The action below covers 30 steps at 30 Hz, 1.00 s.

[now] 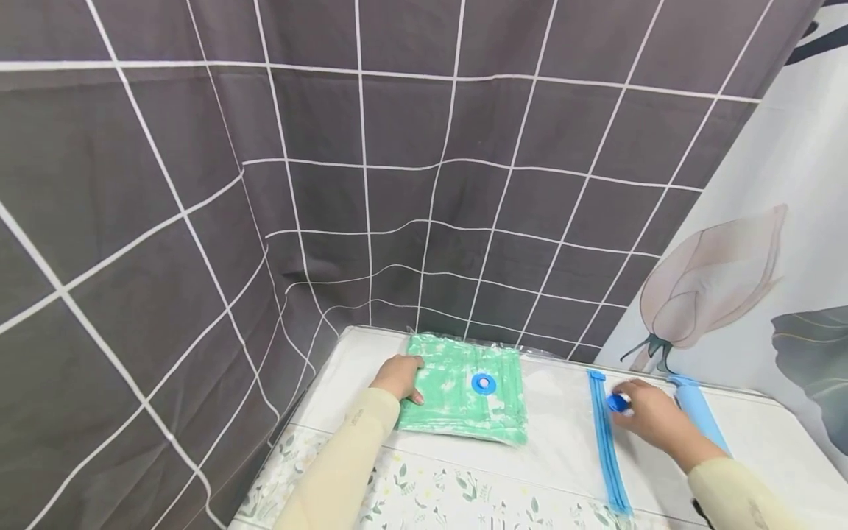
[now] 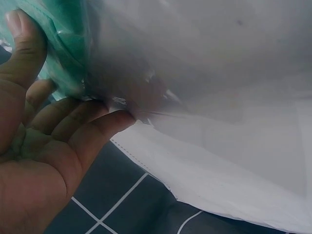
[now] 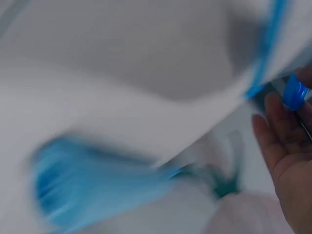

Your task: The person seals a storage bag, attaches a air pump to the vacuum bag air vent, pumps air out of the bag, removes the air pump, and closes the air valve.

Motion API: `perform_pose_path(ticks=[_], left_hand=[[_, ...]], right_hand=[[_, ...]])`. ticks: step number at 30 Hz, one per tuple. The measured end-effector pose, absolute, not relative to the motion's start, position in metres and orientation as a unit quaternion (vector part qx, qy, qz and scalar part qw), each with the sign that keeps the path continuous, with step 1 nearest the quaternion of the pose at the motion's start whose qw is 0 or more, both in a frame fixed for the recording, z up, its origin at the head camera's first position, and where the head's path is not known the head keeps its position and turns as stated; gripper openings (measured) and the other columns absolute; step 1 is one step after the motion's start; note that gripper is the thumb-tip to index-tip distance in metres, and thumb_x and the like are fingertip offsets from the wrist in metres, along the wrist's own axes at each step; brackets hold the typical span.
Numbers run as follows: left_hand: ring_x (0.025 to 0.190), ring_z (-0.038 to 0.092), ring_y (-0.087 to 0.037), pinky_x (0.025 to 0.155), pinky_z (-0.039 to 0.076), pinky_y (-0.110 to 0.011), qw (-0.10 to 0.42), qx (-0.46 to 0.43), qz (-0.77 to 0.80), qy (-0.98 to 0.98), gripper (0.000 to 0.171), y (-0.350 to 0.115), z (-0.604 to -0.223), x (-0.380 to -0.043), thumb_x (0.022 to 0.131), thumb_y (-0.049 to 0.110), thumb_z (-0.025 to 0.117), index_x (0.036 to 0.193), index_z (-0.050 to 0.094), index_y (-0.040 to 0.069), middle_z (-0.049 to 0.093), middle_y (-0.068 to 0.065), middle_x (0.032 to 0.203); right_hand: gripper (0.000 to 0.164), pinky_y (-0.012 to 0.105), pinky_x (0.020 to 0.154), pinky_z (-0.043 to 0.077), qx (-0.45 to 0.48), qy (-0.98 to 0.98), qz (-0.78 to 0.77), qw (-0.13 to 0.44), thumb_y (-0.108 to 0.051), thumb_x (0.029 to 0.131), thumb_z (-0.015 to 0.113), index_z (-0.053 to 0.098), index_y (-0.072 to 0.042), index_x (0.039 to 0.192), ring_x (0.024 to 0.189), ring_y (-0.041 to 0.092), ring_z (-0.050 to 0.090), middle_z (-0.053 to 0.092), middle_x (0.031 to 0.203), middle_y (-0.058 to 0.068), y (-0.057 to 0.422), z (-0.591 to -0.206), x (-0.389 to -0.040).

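Observation:
A clear vacuum storage bag (image 1: 556, 397) lies flat, with a folded green and white item (image 1: 444, 405) inside its left part and a round blue valve (image 1: 484, 383) on top. Its blue zip closure (image 1: 608, 449) runs along the right side. My left hand (image 1: 400, 377) rests against the bag's left edge, fingers mostly straight; in the left wrist view its fingertips touch the clear plastic beside the green item. Just right of the zip closure, my right hand (image 1: 645, 414) pinches a blue valve cap (image 1: 619, 403). The cap (image 3: 295, 92) shows between fingers and thumb in the right wrist view.
A light blue cylindrical item (image 1: 704, 416) lies right of my right hand, blurred in the right wrist view. Under everything is a white surface with a leaf-patterned front (image 1: 457, 478). A dark grid curtain (image 1: 397, 191) hangs behind, and a flower-printed white cloth (image 1: 735, 294) at right.

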<state>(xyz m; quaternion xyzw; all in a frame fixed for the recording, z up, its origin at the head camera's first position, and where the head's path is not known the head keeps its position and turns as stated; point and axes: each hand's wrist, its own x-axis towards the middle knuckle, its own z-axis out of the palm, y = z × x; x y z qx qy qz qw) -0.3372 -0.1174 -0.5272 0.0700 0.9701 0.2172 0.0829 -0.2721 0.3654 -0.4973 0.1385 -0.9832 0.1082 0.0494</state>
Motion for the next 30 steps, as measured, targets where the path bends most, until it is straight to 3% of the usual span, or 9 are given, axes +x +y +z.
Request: perform_pose_path(ticks=[6,12,20,23,30], left_hand=[[0.147,0.066,-0.043,0.131,0.05,-0.058,0.076,0.079,0.196,0.975,0.102,-0.126,-0.564,-0.366,0.063,0.033,0.102,0.157,0.067,0.015,0.073,-0.017,0.155],[0.145,0.066,-0.044,0.13,0.051,-0.06,0.075,0.078,0.201,0.974,0.1,-0.119,-0.57,-0.369,0.063,0.032,0.101,0.156,0.068,0.016,0.073,-0.017,0.154],[0.146,0.066,-0.045,0.131,0.051,-0.061,0.078,0.064,0.22,0.97,0.095,-0.113,-0.535,-0.339,0.067,0.027,0.098,0.155,0.068,0.01,0.073,-0.02,0.153],[0.147,0.065,-0.045,0.133,0.048,-0.06,0.084,0.057,0.233,0.967,0.093,-0.113,-0.513,-0.324,0.067,0.023,0.097,0.154,0.069,0.007,0.073,-0.021,0.153],[0.151,0.062,-0.047,0.135,0.046,-0.061,0.083,0.056,0.248,0.964,0.09,-0.116,-0.503,-0.312,0.071,0.021,0.095,0.155,0.067,0.007,0.069,-0.021,0.158]], right_hand=[[0.048,0.05,0.087,0.072,0.212,-0.962,0.153,0.077,-0.003,0.082,0.093,0.077,0.009,0.125,0.096,0.03,0.08,0.079,0.116,0.022,0.268,-0.481,-0.296],[0.043,0.053,0.094,0.072,0.25,-0.959,0.105,0.086,0.003,0.082,0.093,0.077,0.008,0.122,0.106,0.04,0.081,0.081,0.117,0.024,0.201,-0.485,-0.31],[0.03,0.048,0.086,0.072,0.286,-0.952,0.056,0.096,0.012,0.079,0.088,0.083,0.004,0.108,0.095,0.033,0.081,0.081,0.103,0.016,0.163,-0.496,-0.313],[0.034,0.049,0.092,0.071,0.286,-0.953,0.061,0.079,0.011,0.08,0.088,0.083,0.006,0.113,0.1,0.035,0.081,0.081,0.108,0.018,0.157,-0.497,-0.312],[0.042,0.057,0.101,0.069,0.254,-0.961,0.096,0.041,0.003,0.089,0.088,0.074,0.003,0.129,0.108,0.04,0.082,0.082,0.118,0.022,0.146,-0.504,-0.314]])
